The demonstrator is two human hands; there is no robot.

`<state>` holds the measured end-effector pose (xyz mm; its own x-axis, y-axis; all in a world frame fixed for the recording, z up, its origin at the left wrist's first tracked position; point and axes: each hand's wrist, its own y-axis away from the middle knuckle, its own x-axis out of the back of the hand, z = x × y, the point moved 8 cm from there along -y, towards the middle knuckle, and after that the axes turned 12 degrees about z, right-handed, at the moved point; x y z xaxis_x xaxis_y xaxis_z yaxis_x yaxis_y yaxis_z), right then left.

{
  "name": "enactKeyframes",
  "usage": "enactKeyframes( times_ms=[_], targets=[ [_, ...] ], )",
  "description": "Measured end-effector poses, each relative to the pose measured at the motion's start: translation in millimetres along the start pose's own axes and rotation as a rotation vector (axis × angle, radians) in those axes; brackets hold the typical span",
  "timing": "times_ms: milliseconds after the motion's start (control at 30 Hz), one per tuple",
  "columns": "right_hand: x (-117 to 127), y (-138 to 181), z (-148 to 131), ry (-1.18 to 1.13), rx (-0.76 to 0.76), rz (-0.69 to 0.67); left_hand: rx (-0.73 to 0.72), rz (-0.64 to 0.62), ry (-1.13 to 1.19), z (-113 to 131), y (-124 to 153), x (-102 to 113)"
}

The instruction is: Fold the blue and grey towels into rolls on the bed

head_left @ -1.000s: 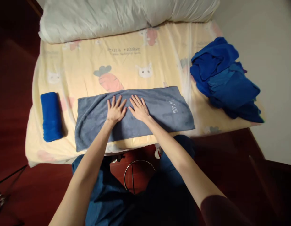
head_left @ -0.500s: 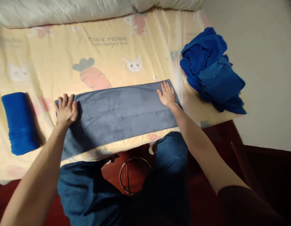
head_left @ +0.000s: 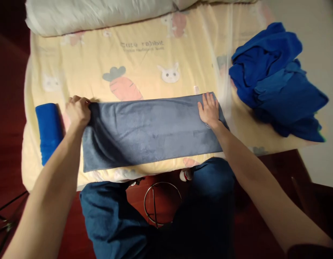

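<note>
1. Grey towel (head_left: 153,135) is lying folded into a long strip on the bed (head_left: 145,61), near the front edge, with its long axis running left-right across the person's body.
2. Left hand (head_left: 78,110) is sitting at the towel's left short end, at the far corner. Its fingers are curling closed around the fabric edge, so the grip looks shut on the cloth; that corner is looking slightly bunched and lifted.
3. Right hand (head_left: 209,109) is lying flat on the towel's right end, near the far corner, palm down and fingers spread and pointing away from the body. It is pressing, not pinching, so the grip is open.
4. Key relation: the hands are sitting one at each end of the strip, well apart, with the whole towel length lying between them. Each hand is nearest its own short end; neither is near the middle.
5. Both forearms are reaching forward and splaying outward from the body, elbows low.
6. Rolled blue towel (head_left: 48,131) is lying just left of the left hand, on the bed, apart from the grey one.
7. Pile of loose blue cloths (head_left: 277,82) is sitting at the bed's right side, apart from the right hand.
8. White duvet (head_left: 101,14) is lying bunched along the bed's far edge.
</note>
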<state>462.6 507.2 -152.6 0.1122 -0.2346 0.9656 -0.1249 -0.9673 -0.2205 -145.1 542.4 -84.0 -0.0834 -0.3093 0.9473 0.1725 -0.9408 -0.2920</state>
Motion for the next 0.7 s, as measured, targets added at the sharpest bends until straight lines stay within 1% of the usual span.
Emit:
enactKeyframes(
  times_ms=[100, 133, 200, 267, 300, 333, 367, 400, 433, 467, 500, 533, 567, 633, 700],
  targets=[
    [8, 1, -6, 0.022, -0.016, 0.019, 0.060, 0.074, 0.088, 17, 21, 9],
    [12, 2, -13, 0.030, -0.017, 0.032, 0.046, 0.114, 0.107, 27, 31, 14],
    [18, 6, -40, 0.017, 0.024, 0.048, -0.058, 0.158, 0.129, 54, 54, 20],
    [18, 15, -84, -0.045, 0.135, 0.017, -0.205, 0.096, 0.150, 87, 76, 14],
    [15, 21, -110, -0.087, 0.200, -0.021, -0.255, 0.040, 0.164, 100, 85, 7],
    [10, 28, -134, -0.129, 0.258, -0.069, -0.275, -0.015, 0.176, 110, 92, -1],
    [5, 33, -154, -0.164, 0.292, -0.111, -0.264, -0.060, 0.186, 115, 96, -9],
    [1, 36, -168, -0.190, 0.303, -0.136, -0.232, -0.086, 0.194, 115, 97, -15],
    [-3, 37, -175, -0.210, 0.303, -0.148, -0.193, -0.095, 0.200, 112, 96, -20],
    [-6, 36, -174, -0.221, 0.289, -0.146, -0.158, -0.092, 0.203, 105, 93, -23],
    [-8, 32, -165, -0.222, 0.266, -0.133, -0.133, -0.088, 0.205, 97, 90, -26],
    [-9, 26, -150, -0.214, 0.234, -0.115, -0.119, -0.083, 0.205, 88, 85, -27],
    [-10, 20, -128, -0.197, 0.192, -0.096, -0.111, -0.078, 0.205, 77, 81, -28],
    [-8, 4, -76, -0.141, 0.090, -0.064, -0.095, -0.068, 0.206, 58, 71, -30],
    [-5, -9, -28, -0.072, 0.007, -0.039, -0.084, -0.043, 0.213, 43, 61, -31]
  ],
)
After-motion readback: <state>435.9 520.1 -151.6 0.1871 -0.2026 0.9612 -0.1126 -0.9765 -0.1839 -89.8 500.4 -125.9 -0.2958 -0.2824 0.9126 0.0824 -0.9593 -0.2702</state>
